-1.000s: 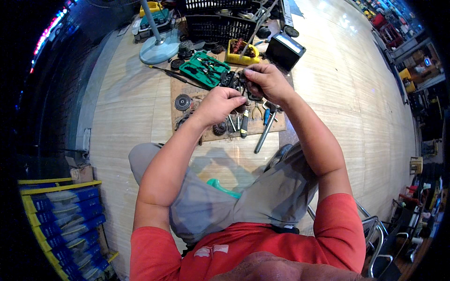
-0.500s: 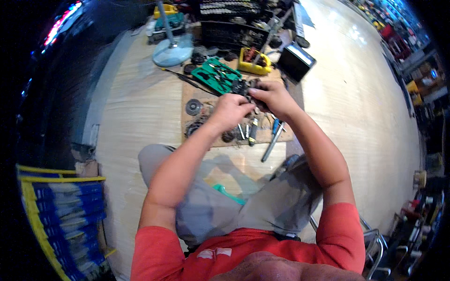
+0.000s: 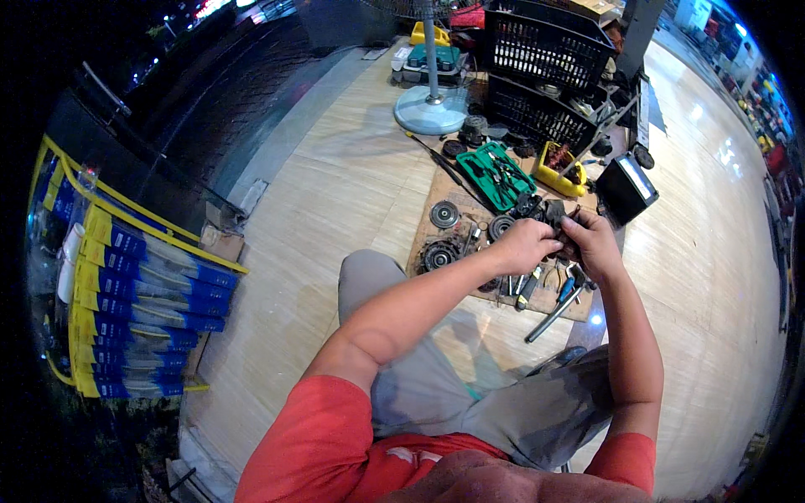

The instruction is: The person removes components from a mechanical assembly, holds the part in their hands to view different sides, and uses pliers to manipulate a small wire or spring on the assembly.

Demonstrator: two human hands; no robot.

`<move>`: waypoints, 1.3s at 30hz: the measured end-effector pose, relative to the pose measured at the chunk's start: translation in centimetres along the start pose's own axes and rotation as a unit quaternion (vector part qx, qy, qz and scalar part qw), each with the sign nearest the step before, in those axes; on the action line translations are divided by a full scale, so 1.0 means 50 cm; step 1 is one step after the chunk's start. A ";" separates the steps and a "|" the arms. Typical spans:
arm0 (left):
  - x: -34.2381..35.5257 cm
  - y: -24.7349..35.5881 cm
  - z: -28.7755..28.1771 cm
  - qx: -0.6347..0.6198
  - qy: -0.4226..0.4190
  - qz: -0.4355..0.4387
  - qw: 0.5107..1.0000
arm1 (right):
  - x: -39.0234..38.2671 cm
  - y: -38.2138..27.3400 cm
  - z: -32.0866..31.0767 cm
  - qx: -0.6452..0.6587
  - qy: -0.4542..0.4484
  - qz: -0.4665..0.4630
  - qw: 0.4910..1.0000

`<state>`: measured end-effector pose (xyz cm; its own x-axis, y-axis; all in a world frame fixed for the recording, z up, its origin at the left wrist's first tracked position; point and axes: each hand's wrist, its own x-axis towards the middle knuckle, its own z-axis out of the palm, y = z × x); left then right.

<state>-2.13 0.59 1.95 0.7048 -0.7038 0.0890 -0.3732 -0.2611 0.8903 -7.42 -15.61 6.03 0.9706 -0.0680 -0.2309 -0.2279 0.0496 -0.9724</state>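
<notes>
Into close finger work here, holding a small dark part [image 3: 571, 249] between left hand [image 3: 528, 245] and right hand [image 3: 591, 243], above the right side of the cardboard sheet [image 3: 442, 189]. Narrow in both grips, drawn in tight around that part; cannot tell its exact shape under so much cover. Now, watch the spacing: just right of the left grip, just left of the right grip, about equally near to either. No reading its long axis, being mostly masked by fingers and dark against dark clutter.

Farther out, see the open green tool case [image 3: 480, 184] beyond the left hand, then the yellow tray [image 3: 553, 180] and, to its right, the black box [image 3: 620, 194]. Nearer the knees, spot a yellow-and-black handled tool [image 3: 528, 289], a blue-handled tool [image 3: 567, 289] and a long metal bar [image 3: 549, 321], lying apart from both grips.

Against half a second ago, swung well leftward in view: showing more of the yellow rack [image 3: 87, 335], placing the cardboard sheet farther right in the picture. Also revealing a round dark disc [image 3: 501, 226] just beyond the left hand, not showing earlier. Still working close together, hand to hand!
</notes>
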 end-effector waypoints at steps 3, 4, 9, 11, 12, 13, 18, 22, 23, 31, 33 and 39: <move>0.000 0.011 0.003 0.043 0.027 0.024 0.998 | 0.003 0.004 -0.006 0.004 0.011 0.001 1.000; 0.000 0.013 0.005 0.056 0.038 0.037 0.997 | 0.002 0.003 -0.007 -0.003 0.014 0.002 1.000; -0.003 0.008 0.003 0.159 0.070 0.143 0.974 | 0.006 0.012 0.000 0.006 0.021 -0.008 1.000; -0.007 0.011 0.004 0.165 0.074 0.133 0.974 | 0.007 0.014 0.004 0.002 0.029 -0.019 0.999; -0.007 0.014 0.003 0.157 0.078 0.117 0.977 | 0.006 0.016 0.005 0.003 0.036 -0.029 0.999; -0.005 0.018 0.002 0.149 0.082 0.101 0.980 | 0.006 0.018 0.006 0.003 0.042 -0.040 0.998; -0.002 0.031 -0.003 0.161 0.067 0.020 0.984 | 0.006 0.008 0.015 -0.069 0.060 -0.069 0.993; -0.005 0.006 0.005 0.167 0.084 0.045 0.981 | 0.003 -0.005 0.025 -0.129 0.065 -0.051 0.988; -0.004 -0.002 0.010 0.165 0.094 0.056 0.980 | 0.000 -0.008 0.027 -0.143 0.072 -0.051 0.986; -0.001 0.000 0.018 0.191 0.092 0.088 0.973 | -0.001 0.010 0.025 -0.123 0.088 -0.070 0.986; -0.006 0.005 0.010 0.161 0.085 0.073 0.981 | -0.006 0.006 0.027 -0.153 0.089 -0.072 0.981; 0.000 0.017 -0.026 -0.026 -0.050 -0.026 0.998 | -0.017 -0.011 -0.004 -0.105 0.002 -0.068 0.992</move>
<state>-1.66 1.22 3.31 0.6575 -0.7534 -0.0016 -0.3029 -0.2663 0.9150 -8.13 -15.77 6.76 0.9934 -0.0628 -0.0964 -0.1057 -0.1691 -0.9799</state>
